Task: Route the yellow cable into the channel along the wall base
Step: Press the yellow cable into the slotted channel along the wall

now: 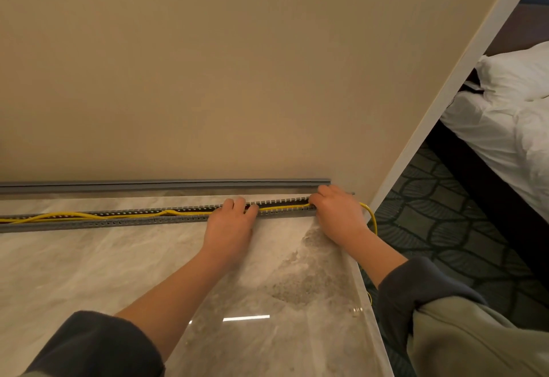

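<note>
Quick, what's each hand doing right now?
Left hand: fingers pressing the yellow cable into the channel.
Right hand: closed on the yellow cable at the channel's end.

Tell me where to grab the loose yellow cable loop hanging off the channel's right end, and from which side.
Pinch the yellow cable on the arc just past the right hand, coming from the carpet side. There it curves free of the slotted channel and the marble edge, so fingers can likely close around it.

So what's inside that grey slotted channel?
A yellow cable runs wavily along the channel. The left hand and right hand cover stretches of it, so the cable there is hidden.
</note>
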Motion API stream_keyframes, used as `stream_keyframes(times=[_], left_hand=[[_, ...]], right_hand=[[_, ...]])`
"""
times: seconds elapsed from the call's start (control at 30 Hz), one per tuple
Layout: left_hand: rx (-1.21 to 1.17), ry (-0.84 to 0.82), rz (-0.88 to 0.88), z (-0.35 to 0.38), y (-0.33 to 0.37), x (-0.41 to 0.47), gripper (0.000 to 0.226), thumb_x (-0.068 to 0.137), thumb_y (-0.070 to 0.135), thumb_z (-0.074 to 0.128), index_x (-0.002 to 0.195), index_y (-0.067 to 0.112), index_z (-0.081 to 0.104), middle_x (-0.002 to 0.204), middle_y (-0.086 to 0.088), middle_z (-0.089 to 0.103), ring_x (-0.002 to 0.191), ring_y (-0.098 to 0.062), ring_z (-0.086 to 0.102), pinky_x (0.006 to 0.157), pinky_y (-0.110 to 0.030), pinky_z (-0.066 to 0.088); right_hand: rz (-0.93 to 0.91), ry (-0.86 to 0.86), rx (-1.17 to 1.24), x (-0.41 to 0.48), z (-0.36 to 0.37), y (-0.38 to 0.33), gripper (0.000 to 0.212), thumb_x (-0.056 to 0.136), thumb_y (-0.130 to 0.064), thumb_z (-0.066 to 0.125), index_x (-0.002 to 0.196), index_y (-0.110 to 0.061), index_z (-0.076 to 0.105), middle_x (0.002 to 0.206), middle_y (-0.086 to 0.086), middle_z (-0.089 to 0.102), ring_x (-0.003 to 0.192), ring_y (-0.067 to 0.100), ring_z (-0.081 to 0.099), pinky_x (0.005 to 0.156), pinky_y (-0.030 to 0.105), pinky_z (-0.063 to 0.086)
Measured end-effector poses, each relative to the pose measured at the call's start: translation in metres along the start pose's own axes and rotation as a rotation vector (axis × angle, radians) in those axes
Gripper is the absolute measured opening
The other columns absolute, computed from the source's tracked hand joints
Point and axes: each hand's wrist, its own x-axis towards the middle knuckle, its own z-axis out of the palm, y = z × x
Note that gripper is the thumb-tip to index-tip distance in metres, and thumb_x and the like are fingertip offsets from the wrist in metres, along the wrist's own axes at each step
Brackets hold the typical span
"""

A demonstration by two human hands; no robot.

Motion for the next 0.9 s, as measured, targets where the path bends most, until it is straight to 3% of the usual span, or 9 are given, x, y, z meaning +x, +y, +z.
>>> stream_keyframes(times=[0.13,0.23,0.33,0.47,0.53,0.63,0.77,0.9], left_hand=[[0.009,-0.006,0.002,0.004,-0.005,0.004,0.042,0.083,0.022,0.063,0.123,0.028,0.051,0.109,0.001,0.053,0.098,-0.022,0.052,0.061,-0.031,0.032],[-0.071,-0.003,-0.019,0.002,-0.005,0.007,0.025,0.093,0.029,0.051,0.117,0.029,0.057,0.107,0.004,0.055,0.1,-0.02,0.053,0.063,-0.031,0.035],[-0.189,0.054,0.005,-0.001,-0.008,0.004,0.029,0.096,0.042,0.042,0.106,0.028,0.065,0.099,0.006,0.061,0.096,-0.017,0.056,0.065,-0.03,0.039],[-0.246,0.083,0.046,-0.007,-0.009,-0.001,0.036,0.094,0.05,0.044,0.093,0.026,0.071,0.088,0.007,0.062,0.085,-0.016,0.058,0.058,-0.027,0.038],[-0.227,0.149,0.115,-0.011,-0.008,-0.002,0.034,0.091,0.046,0.054,0.082,0.02,0.074,0.082,0.003,0.059,0.077,-0.019,0.058,0.057,-0.027,0.036],[-0.197,0.263,0.177,-0.012,-0.008,-0.001,0.026,0.079,0.041,0.072,0.068,0.018,0.074,0.073,0.001,0.055,0.069,-0.022,0.056,0.057,-0.03,0.039],[-0.287,0.237,0.14,-0.008,-0.004,0.006,0.027,0.083,0.048,0.064,0.073,0.024,0.07,0.075,0.007,0.058,0.074,-0.018,0.058,0.063,-0.03,0.04],[-0.379,0.209,0.039,-0.009,0.0,0.017,0.026,0.09,0.051,0.05,0.08,0.029,0.058,0.076,0.015,0.05,0.072,-0.01,0.052,0.06,-0.025,0.032]], right_hand=[[-0.005,-0.028,0.006,0.002,-0.002,0.0,0.025,0.09,-0.01,0.056,0.108,-0.021,0.068,0.101,0.0,0.056,0.097,0.021,0.049,0.067,0.031,0.043],[-0.028,-0.086,0.036,0.004,-0.006,0.002,0.027,0.091,-0.012,0.054,0.111,-0.022,0.068,0.103,-0.001,0.056,0.099,0.021,0.049,0.07,0.031,0.045],[-0.052,-0.179,0.117,0.004,-0.013,0.008,0.029,0.088,-0.016,0.052,0.112,-0.023,0.069,0.105,-0.004,0.059,0.103,0.019,0.052,0.073,0.031,0.047],[-0.036,-0.186,0.188,-0.004,-0.015,0.01,0.023,0.079,-0.031,0.055,0.093,-0.026,0.072,0.092,-0.009,0.06,0.088,0.013,0.057,0.059,0.022,0.038],[-0.016,-0.118,0.193,-0.007,-0.015,0.007,0.027,0.08,-0.042,0.05,0.078,-0.026,0.071,0.08,-0.012,0.059,0.077,0.01,0.055,0.054,0.022,0.042],[-0.01,-0.018,0.128,-0.006,-0.012,0.004,0.03,0.083,-0.041,0.048,0.069,-0.024,0.068,0.07,-0.01,0.06,0.075,0.01,0.054,0.052,0.023,0.043],[0.063,0.063,0.238,0.008,-0.012,-0.001,0.018,0.085,-0.035,0.053,0.087,-0.026,0.068,0.077,-0.014,0.055,0.08,0.01,0.055,0.053,0.022,0.037],[0.068,0.023,0.288,0.033,-0.007,-0.002,0.034,0.09,-0.023,0.052,0.122,-0.023,0.062,0.115,-0.005,0.065,0.109,0.018,0.054,0.082,0.031,0.047]])
